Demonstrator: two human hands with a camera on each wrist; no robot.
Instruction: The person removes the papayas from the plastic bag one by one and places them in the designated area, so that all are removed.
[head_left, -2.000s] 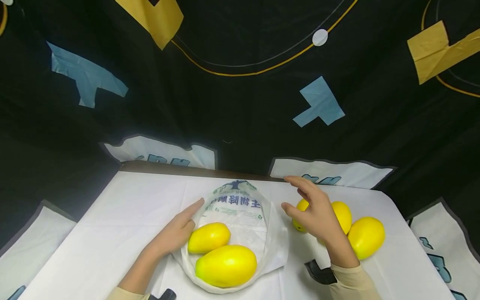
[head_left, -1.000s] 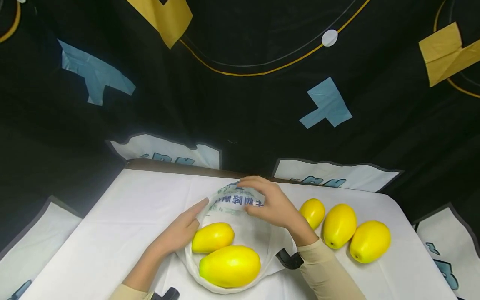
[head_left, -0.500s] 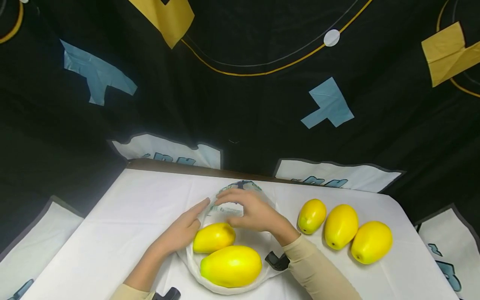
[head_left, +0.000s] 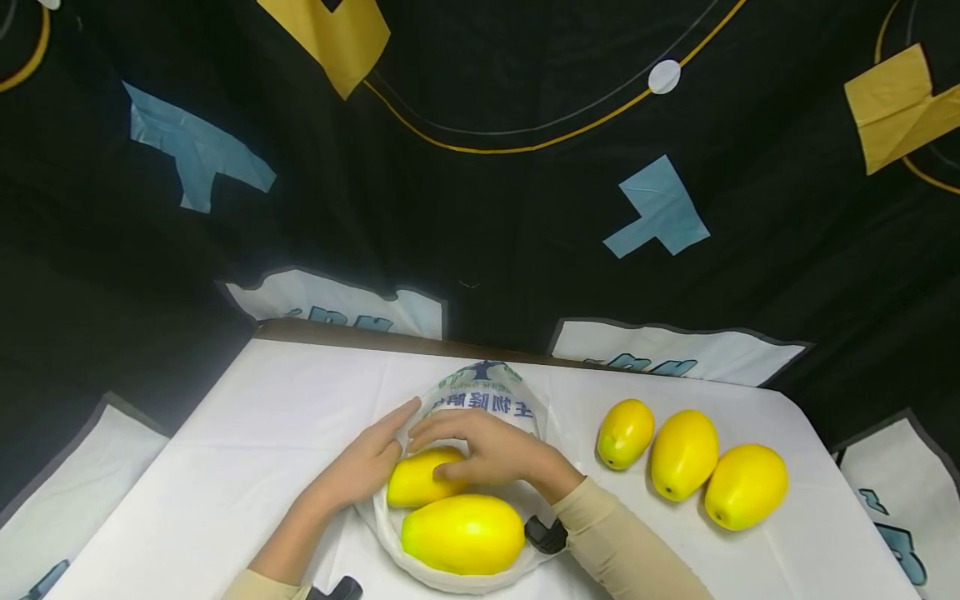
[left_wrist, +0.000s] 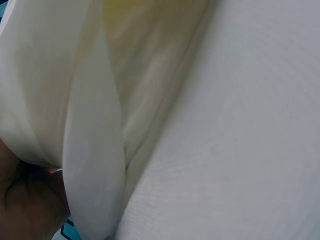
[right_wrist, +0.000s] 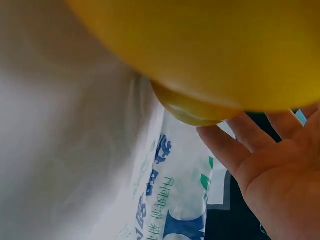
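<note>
Two bagged fruits [head_left: 462,535], right fingers [head_left: 438,427] touching one

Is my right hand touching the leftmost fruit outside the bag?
Apart: the head view shows bag and white cloth between your right hand and that fruit.

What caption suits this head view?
Right hand partly covering the smaller of two oval yellow fruits in a printed white plastic bag; three more lie outside.
</note>
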